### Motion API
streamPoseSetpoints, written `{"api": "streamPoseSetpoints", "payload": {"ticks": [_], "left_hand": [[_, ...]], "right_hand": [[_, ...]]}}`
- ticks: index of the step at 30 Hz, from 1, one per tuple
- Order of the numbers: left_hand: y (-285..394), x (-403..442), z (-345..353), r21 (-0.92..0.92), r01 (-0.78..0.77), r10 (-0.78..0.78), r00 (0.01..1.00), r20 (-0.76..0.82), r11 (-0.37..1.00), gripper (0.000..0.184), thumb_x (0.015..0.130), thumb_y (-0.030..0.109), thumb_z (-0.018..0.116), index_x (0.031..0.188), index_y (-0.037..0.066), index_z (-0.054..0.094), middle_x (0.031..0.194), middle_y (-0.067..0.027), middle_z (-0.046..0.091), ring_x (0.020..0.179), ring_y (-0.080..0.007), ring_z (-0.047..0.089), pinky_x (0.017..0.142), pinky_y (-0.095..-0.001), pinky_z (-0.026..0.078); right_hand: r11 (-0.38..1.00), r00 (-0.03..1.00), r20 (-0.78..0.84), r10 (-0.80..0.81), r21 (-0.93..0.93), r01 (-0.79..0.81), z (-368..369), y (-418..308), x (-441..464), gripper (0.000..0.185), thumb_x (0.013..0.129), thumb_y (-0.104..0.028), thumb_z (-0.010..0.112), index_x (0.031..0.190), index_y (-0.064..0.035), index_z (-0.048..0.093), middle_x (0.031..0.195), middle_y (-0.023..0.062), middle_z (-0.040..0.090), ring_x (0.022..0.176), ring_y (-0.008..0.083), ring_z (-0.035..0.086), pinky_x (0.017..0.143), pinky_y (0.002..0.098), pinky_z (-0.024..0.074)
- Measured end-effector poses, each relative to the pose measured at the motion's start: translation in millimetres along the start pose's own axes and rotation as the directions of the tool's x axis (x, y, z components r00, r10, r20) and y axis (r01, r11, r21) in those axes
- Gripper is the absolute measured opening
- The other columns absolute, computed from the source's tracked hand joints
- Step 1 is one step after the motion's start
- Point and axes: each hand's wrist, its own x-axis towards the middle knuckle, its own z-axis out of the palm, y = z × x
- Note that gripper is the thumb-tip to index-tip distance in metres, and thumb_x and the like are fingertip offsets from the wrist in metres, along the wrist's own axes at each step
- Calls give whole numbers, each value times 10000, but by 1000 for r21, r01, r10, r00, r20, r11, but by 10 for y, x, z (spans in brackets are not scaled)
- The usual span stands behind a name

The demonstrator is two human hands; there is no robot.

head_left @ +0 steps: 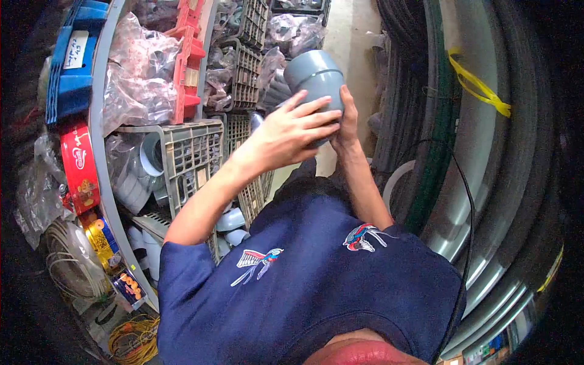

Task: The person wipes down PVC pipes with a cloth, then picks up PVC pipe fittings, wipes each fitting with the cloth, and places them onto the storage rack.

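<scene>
A grey plastic pipe fitting [316, 72], wide at its upper end and with a ridge around it, is held up in front of my chest, slightly tilted. My left hand [298, 131] lies across its near side with the fingers wrapped over the surface. On the other side my right hand [347, 118] grips the fitting, thumb or finger pointing up along its edge. The lower end of the fitting is partly hidden behind my left hand.
Shelves on the left hold a grey crate [194, 152], red bins [190, 67], a blue bin [76, 61] and bagged fittings [143, 73]. Long pipes [474, 152] stand on the right, with a yellow strap [477, 85]. Yellow cord [134, 340] lies at the lower left.
</scene>
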Motion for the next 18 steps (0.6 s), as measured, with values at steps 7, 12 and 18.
{"api": "streamPoseSetpoints", "payload": {"ticks": [7, 12, 18], "left_hand": [[-605, 285, 30, -261, 336, -416, 827, -377, 905, 455, 982, 149, 633, 1435, 122, 655, 1573, -191, 533, 1523, -417, 406, 1260, -464, 332], [-155, -28, -160, -122, 102, -112, 990, -80, 987, 684, 816, 53, 746, 1471, 199, 613, 1636, -84, 474, 1546, -368, 382, 1290, -567, 264], [-552, -316, 4, -513, 241, -432, 853, -294, 824, 570, 949, 95, 713, 1501, 147, 578, 1574, -149, 528, 1488, -321, 462, 1249, -463, 343]], "right_hand": [[988, 997, -73, 15, 152, -3, 532, 48, -184, 700, 1064, -524, 531, 1548, -30, 431, 1448, 181, 596, 1230, 303, 663, 1066, 438, 549], [996, 999, -25, -22, 84, 23, 124, -59, -102, 677, 1060, -552, 512, 1452, -1, 517, 1381, 182, 638, 1202, 284, 680, 1043, 435, 567], [999, 998, -65, 8, -52, -11, 434, 1, -252, 738, 1049, -625, 476, 1467, -19, 510, 1352, 170, 657, 1170, 273, 695, 1019, 418, 574]]}}
